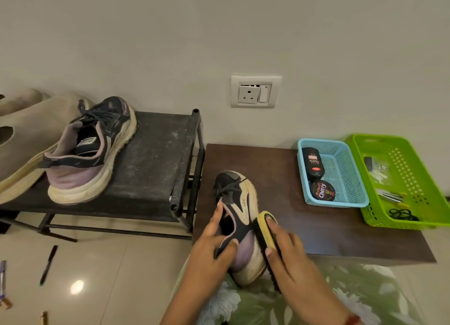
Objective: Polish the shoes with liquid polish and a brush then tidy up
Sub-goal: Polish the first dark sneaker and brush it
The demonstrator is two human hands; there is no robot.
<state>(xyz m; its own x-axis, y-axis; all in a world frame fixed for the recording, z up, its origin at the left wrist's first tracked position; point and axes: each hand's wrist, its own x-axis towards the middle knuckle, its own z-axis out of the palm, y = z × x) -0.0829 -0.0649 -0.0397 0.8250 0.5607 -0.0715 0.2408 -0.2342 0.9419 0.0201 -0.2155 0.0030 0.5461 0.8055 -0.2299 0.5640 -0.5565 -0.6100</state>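
A dark blue and lilac sneaker (239,210) with a cream sole lies on the brown table (328,227), its heel toward me. My left hand (211,246) grips its heel collar, thumb outside and fingers reaching inside. My right hand (289,254) holds a yellow-backed brush (264,223) with black bristles pressed against the shoe's right side. The matching sneaker (92,149) stands on the black shoe rack (158,159). A black liquid polish bottle (313,162) and a round Cherry polish tin (322,190) lie in the blue basket (350,178).
A green basket (411,154) with small tools and a black cord stands at the table's right end. Beige clogs (29,130) sit on the rack's left. A pen (48,265) lies on the tiled floor. A wall socket (255,91) is above the table.
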